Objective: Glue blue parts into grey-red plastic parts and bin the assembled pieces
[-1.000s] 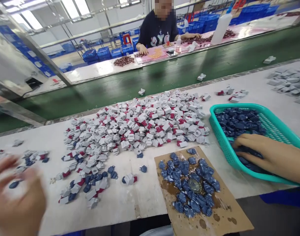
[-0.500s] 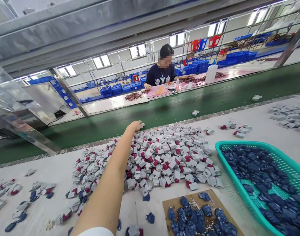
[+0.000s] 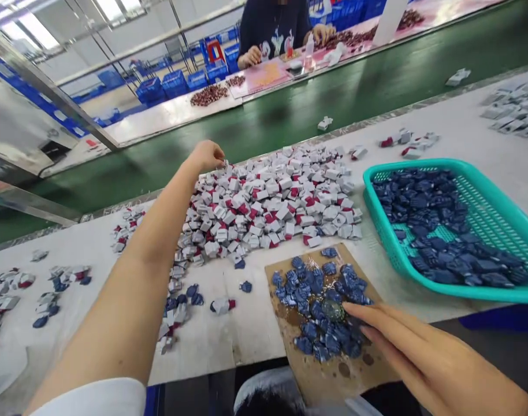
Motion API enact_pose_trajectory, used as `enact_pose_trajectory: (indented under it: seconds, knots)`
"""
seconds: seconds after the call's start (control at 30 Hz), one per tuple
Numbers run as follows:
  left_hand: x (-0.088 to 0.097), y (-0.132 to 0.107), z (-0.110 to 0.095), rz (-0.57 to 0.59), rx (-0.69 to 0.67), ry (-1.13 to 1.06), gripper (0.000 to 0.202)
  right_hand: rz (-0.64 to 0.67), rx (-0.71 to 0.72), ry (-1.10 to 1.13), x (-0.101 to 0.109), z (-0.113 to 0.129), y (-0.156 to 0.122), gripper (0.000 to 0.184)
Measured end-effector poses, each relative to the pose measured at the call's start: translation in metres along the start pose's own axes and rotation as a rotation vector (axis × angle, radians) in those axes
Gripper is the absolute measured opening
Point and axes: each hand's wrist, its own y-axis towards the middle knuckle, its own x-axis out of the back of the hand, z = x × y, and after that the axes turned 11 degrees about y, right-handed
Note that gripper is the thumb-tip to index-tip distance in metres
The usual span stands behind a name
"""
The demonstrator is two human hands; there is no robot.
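My left hand [image 3: 207, 156] is stretched out to the far edge of a big heap of white and red parts [image 3: 268, 202], fingers curled down in a pinch on something I cannot make out. My right hand [image 3: 424, 358] lies with fingers extended and apart on the near right part of a brown cardboard sheet [image 3: 328, 375], fingertips touching the pile of dark blue parts [image 3: 324, 306] on it. A teal plastic basket [image 3: 446, 289] at the right holds many more blue parts.
A green conveyor belt [image 3: 290, 115] runs behind the white table [image 3: 229, 341]. A person in a dark shirt [image 3: 268, 29] works at the far bench. Small clusters of mixed parts [image 3: 12, 289] lie at the left, grey parts [image 3: 513, 107] at the far right.
My left arm stays extended to the heap's far edge. My right hand has come into view and now rests on the cardboard. The camera has tilted down.
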Motion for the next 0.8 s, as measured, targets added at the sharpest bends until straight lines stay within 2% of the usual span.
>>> enact_pose_trajectory:
  seconds: [0.1,0.2,0.3,0.4,0.53,0.63,0.8]
  knots:
    - [0.004,-0.029,0.014,-0.150,-0.033,-0.130,0.037,0.030,0.094,-0.017,-0.010,0.001,0.023,0.020]
    - [0.002,-0.071,0.029,-0.317,-0.036,-0.289,0.044,0.147,0.018,0.007,-0.019,-0.004,0.029,0.020]
    - [-0.008,-0.129,0.042,-0.375,-0.021,-0.727,0.041,0.204,0.006,-0.017,-0.025,-0.010,0.028,0.021]
    - [-0.022,-0.194,0.039,-0.310,0.021,-1.117,0.030,0.265,0.117,-0.048,-0.023,-0.013,0.031,0.026]
    - [-0.035,-0.266,0.012,-0.211,0.135,-1.410,0.018,0.318,0.224,-0.128,-0.015,-0.014,0.039,0.030]
    - [-0.043,-0.299,-0.012,-0.097,0.219,-1.636,0.031,0.323,0.263,-0.149,-0.011,-0.014,0.040,0.029]
    - [-0.069,-0.329,-0.035,0.088,0.336,-1.835,0.035,0.223,0.270,-0.188,-0.009,-0.012,0.039,0.021]
